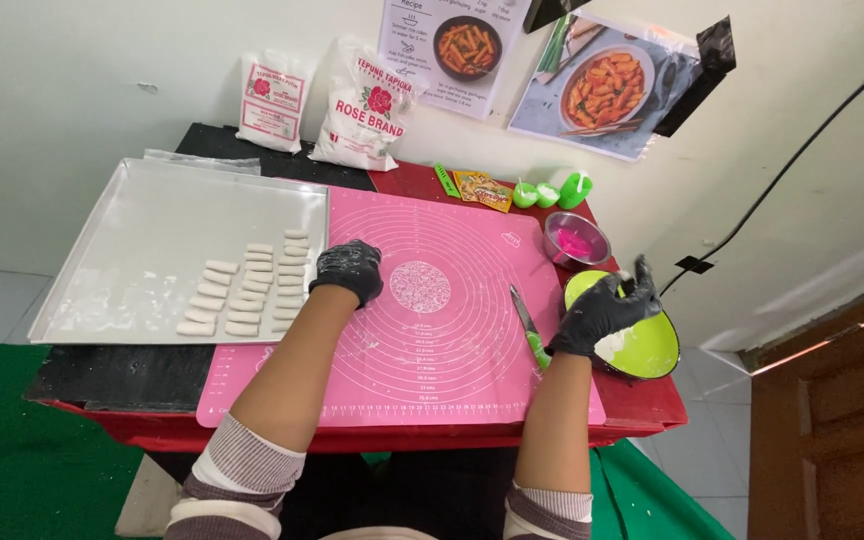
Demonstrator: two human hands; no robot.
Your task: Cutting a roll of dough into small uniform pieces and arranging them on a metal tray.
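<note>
My left hand (349, 268) wears a black glove dusted with flour and rests on the left edge of a pink silicone baking mat (432, 330), fingers curled, next to the metal tray (132, 240). Several short white dough sticks (250, 285) lie in rows on that tray. My right hand (607, 308), also in a black glove, reaches into a lime-green bowl (652, 350) and touches a lump of white dough (612, 345) inside it. A green-handled knife (529, 325) lies on the mat just left of the right hand.
Two white flour bags (362, 105) lean on the wall behind the tray. A small steel bowl with pink contents (576, 240), small green cups (550, 192) and a yellow sachet (484, 190) sit at the back of the red table (642, 405). Recipe pictures hang on the wall.
</note>
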